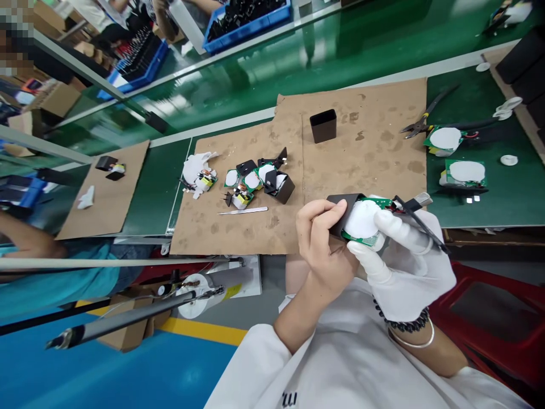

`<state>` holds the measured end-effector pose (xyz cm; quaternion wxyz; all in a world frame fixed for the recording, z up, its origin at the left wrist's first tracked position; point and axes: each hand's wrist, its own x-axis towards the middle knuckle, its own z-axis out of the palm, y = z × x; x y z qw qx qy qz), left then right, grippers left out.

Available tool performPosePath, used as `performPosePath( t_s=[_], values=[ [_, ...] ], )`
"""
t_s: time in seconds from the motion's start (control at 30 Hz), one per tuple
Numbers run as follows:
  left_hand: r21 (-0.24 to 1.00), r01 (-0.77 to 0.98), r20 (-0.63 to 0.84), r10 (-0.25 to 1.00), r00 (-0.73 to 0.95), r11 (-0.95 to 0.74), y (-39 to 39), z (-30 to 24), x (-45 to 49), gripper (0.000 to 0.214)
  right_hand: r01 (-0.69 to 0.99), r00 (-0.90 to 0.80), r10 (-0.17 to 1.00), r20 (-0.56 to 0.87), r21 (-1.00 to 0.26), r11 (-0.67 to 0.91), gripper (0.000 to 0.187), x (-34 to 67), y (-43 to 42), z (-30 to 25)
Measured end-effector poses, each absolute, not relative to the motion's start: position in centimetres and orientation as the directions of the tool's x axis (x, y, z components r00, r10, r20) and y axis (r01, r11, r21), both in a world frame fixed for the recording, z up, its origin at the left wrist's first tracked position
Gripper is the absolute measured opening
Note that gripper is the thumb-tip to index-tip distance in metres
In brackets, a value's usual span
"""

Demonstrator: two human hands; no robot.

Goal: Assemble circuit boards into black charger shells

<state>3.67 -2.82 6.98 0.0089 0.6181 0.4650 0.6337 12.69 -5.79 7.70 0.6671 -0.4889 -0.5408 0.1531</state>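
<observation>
My bare left hand (323, 244) is wrapped round a black plastic case (349, 200). In my white-gloved right hand (411, 255), between thumb and fingers, is a green circuit board (373, 241) with a white pad on its face. One end of the board sits inside the case mouth; the other end sticks out, with dark wires and a black end piece towards the glove. Another black case (323, 127) stands on the cardboard beyond my hands. Left of them lie several circuit boards (252, 179), a partly filled black case (283, 188) and tweezers (243, 211).
Cardboard (361, 165) covers the green bench. To the right are pliers (419, 124), two boards (464, 173) and black cases (523, 65). A white glove (198, 170) lies on the left. Blue bins (247, 25) stand across the bench; a co-worker's arm (29, 236) is at far left.
</observation>
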Motion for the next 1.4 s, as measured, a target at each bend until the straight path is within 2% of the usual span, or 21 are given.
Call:
performPosePath(
  t_s=[0.23, 0.33, 0.4, 0.53, 0.67, 0.73, 0.83, 0.97, 1.03, 1.13, 1.2, 1.27, 1.3, 1.33, 1.4],
  values=[
    [0.547, 0.601, 0.809, 0.552, -0.201, -0.582, -2.8, 7.1, 3.5, 0.019, 0.235, 0.371, 0.781, 0.502, -0.865, 0.444, 0.056, 12.9, -5.8, 7.4],
    [0.561, 0.601, 0.793, 0.578, -0.192, -0.570, -2.8, 7.1, 3.7, 0.018, 0.238, 0.317, 0.822, 0.474, -0.878, 0.415, 0.051, 13.1, -5.6, 7.5],
    [0.596, 0.583, 0.764, 0.613, -0.202, -0.552, -2.6, 6.9, 4.0, 0.016, 0.312, 0.228, 0.835, 0.500, -0.850, 0.424, 0.048, 13.3, -5.1, 7.5],
    [0.741, 0.466, 0.638, 0.722, -0.267, -0.482, -1.7, 6.0, 4.6, 0.019, 0.404, 0.086, 0.868, 0.488, -0.814, 0.418, 0.060, 14.1, -3.8, 7.1],
    [0.798, 0.401, 0.574, 0.771, -0.276, -0.450, -1.0, 5.0, 5.2, 0.020, 0.424, 0.098, 0.883, 0.458, -0.822, 0.379, 0.051, 14.5, -3.5, 6.3],
    [0.770, 0.428, 0.615, 0.730, -0.298, -0.474, -1.0, 4.7, 5.5, 0.018, 0.385, 0.154, 0.894, 0.421, -0.859, 0.338, 0.051, 14.4, -3.7, 6.1],
    [0.712, 0.476, 0.679, 0.680, -0.277, -0.516, -1.0, 4.6, 5.6, 0.018, 0.241, 0.239, 0.915, 0.327, -0.932, 0.270, 0.050, 14.0, -3.6, 5.9],
    [0.736, 0.439, 0.611, 0.785, -0.104, -0.516, -1.2, 4.8, 4.8, 0.035, 0.005, 0.276, 0.933, 0.231, -0.971, 0.239, 0.037, 14.8, -2.1, 5.6],
    [0.765, 0.389, 0.568, 0.823, -0.030, -0.514, -1.3, 4.9, 4.1, 0.039, -0.090, 0.216, 0.960, 0.181, -0.975, 0.204, 0.034, 15.5, -1.6, 5.4],
    [0.816, 0.255, 0.553, 0.829, -0.082, -0.519, -1.6, 4.8, 3.4, 0.037, -0.109, 0.106, 0.981, 0.165, -0.978, 0.176, 0.034, 16.0, -1.9, 5.7],
    [0.865, 0.153, 0.499, 0.852, -0.162, -0.478, -1.8, 4.6, 3.3, 0.035, -0.014, 0.230, 0.935, 0.271, -0.960, 0.281, 0.023, 16.0, -2.7, 6.2],
    [0.917, 0.024, 0.395, 0.898, -0.194, -0.398, -2.0, 4.5, 3.3, 0.037, 0.115, 0.455, 0.778, 0.434, -0.895, 0.431, 0.012, 15.8, -3.4, 6.9],
    [0.937, -0.050, 0.331, 0.926, -0.183, -0.345, -2.0, 4.4, 3.3, 0.040, 0.136, 0.516, 0.716, 0.470, -0.870, 0.473, 0.011, 15.7, -3.6, 7.2],
    [0.950, -0.124, 0.267, 0.951, -0.154, -0.286, -2.1, 4.3, 3.3, 0.043, 0.116, 0.528, 0.708, 0.469, -0.866, 0.487, 0.014, 15.7, -3.8, 7.5],
    [0.955, -0.237, 0.170, 0.984, -0.061, -0.180, -2.2, 4.1, 3.3, 0.051, 0.031, 0.403, 0.830, 0.385, -0.912, 0.408, 0.028, 15.6, -3.9, 7.8]
  ],
)
